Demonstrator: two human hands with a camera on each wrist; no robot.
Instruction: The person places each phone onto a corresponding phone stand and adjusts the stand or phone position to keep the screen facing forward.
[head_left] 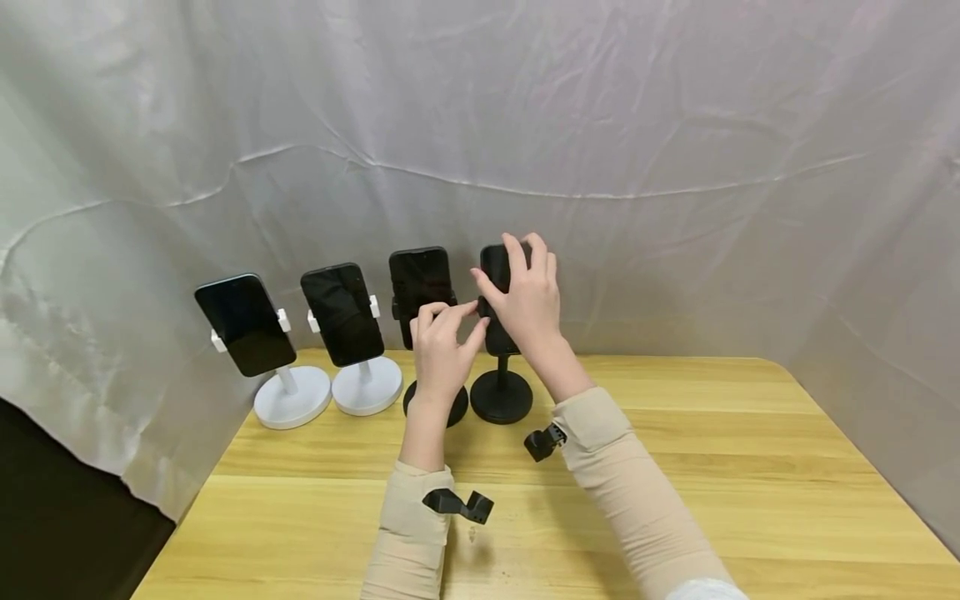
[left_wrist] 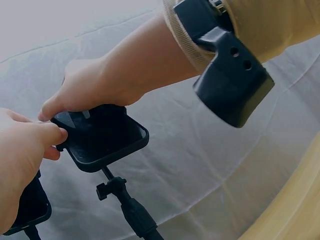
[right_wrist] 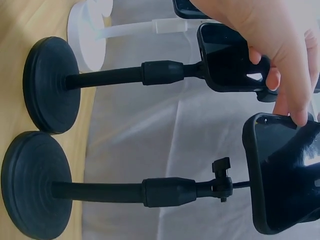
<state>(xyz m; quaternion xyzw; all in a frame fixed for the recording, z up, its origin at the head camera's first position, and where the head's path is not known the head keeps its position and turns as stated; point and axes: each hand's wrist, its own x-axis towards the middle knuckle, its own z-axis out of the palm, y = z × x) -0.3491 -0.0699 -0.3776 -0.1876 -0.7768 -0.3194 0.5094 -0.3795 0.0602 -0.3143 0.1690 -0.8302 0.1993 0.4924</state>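
The rightmost black phone (head_left: 495,265) stands upright in a black phone stand (head_left: 502,400). My right hand (head_left: 529,302) holds this phone from above, fingers over its top and thumb towards its left edge; much of the screen is hidden. At the same left edge, my left hand (head_left: 441,354) pinches the stand's side clamp (head_left: 483,307) between thumb and forefinger. In the right wrist view the left thumb (right_wrist: 299,107) meets the phone's edge. A second phone (head_left: 420,273) sits in another black stand, partly behind the left hand.
To the left, two more phones (head_left: 246,325) (head_left: 342,314) lean in white stands with round bases (head_left: 292,398) (head_left: 367,387). All the stands form a row along the back of the wooden table (head_left: 675,483). A grey curtain (head_left: 637,125) hangs behind.
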